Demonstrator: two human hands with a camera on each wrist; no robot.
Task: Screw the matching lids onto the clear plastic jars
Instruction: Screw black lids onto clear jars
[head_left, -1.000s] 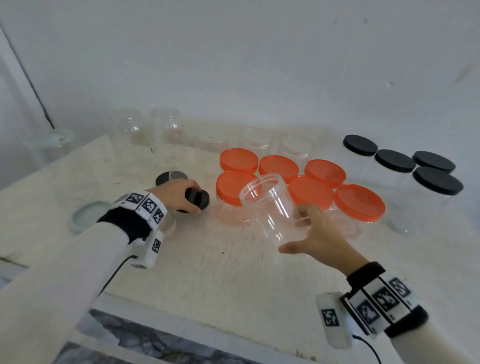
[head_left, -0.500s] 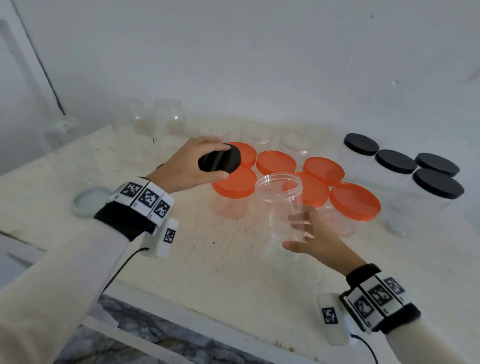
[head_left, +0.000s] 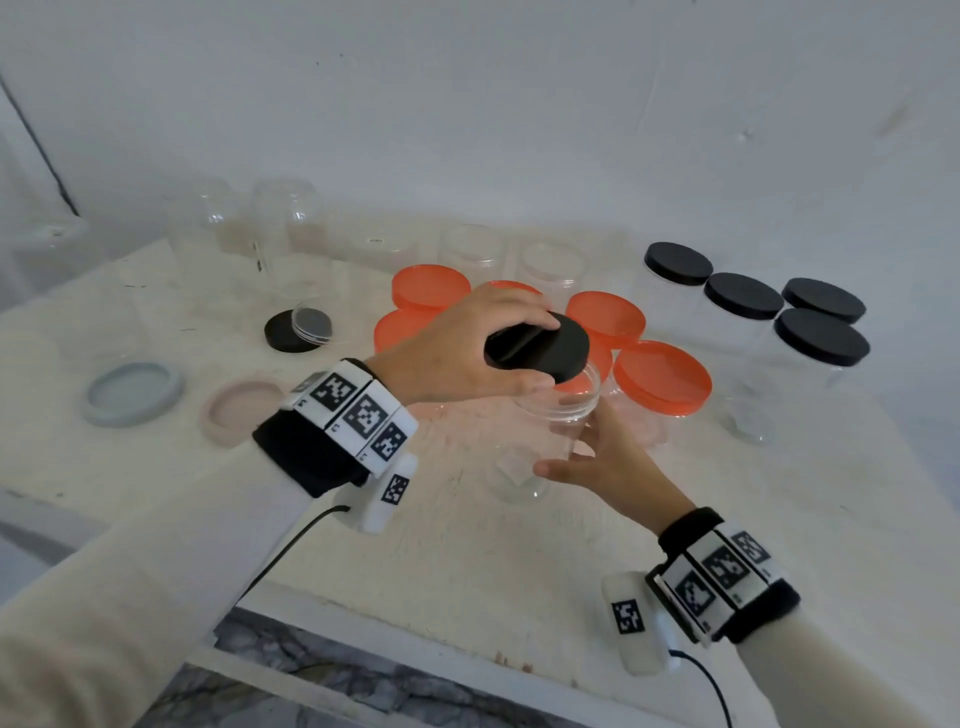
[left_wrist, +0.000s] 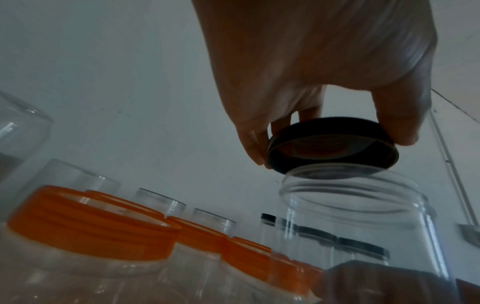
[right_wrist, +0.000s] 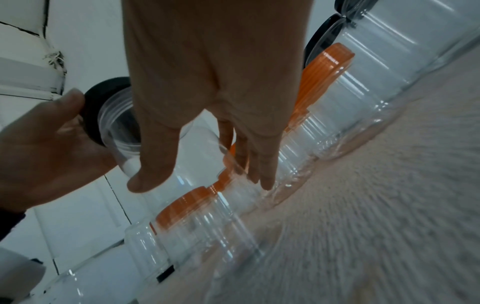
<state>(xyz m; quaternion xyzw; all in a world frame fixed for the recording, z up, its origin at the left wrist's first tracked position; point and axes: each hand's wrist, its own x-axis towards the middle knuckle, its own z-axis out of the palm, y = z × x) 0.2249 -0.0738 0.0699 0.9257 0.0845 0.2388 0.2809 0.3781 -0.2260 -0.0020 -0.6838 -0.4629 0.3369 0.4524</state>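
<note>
The left hand (head_left: 457, 348) is pinching the black lid (head_left: 537, 345), tilted, over the jar (head_left: 550, 431) the right hand (head_left: 613, 467) is gripping; level it before turning.

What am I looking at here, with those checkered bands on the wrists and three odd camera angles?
No robot here: a person works with bare hands, wearing marker bands with a small camera on each wrist. The wide picture comes from a head-worn camera looking down; the other two look along each hand from the wrist.

The left hand grips a black lid and holds it tilted over the mouth of an open clear jar, not yet screwed on. The right hand steadies that jar.

On the white table stand clear jars with orange lids, jars with black lids, uncapped jars at the back, and some loose lids on the left.
</note>
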